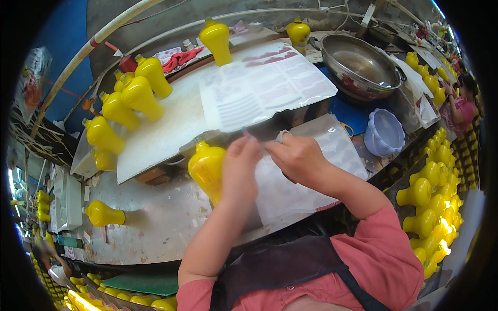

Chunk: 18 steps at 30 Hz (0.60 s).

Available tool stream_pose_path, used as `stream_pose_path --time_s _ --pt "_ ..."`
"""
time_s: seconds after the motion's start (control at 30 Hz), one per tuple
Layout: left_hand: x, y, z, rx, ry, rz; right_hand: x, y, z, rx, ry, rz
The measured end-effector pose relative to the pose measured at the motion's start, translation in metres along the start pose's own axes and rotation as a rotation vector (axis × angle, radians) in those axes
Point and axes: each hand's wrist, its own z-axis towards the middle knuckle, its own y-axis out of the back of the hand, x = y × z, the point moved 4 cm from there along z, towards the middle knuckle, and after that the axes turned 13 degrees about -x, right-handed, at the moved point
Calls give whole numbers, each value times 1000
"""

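My left hand is closed in a pinch, and a small pinkish strip shows at its fingertips. Close to its left stands a glossy yellow bottle, narrow-necked and wide-shouldered, partly hidden by the hand and forearm. My right hand is closed too, its fingertips near the left ones. A small whitish crumpled piece shows at its fingers; I cannot make out what it is. Beneath the right hand lies a translucent sheet with faint grey patterns. Beyond the hands, another printed sheet covers a raised white board.
Several yellow bottles stand on the board's left; one bottle lies on the metal table. At right are a wide metal pan, a lilac basin and yellow-handled scissors. Massed bottles and a person are farther right.
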Motion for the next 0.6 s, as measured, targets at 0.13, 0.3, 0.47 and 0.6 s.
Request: stream_pose_path --time_s 0.13,0.3,0.47,0.6 --pt "-21 4 -15 19 -241 81 -2 5 3 20 -171 170" --pt "-52 24 -35 12 -479 288 -4 -7 19 223 -643 735" --pt "-71 36 -43 -2 -557 222 38 -34 32 547 -879 1102" --pt "-87 59 -38 -78 -527 216 50 -48 41 531 -992 1178"
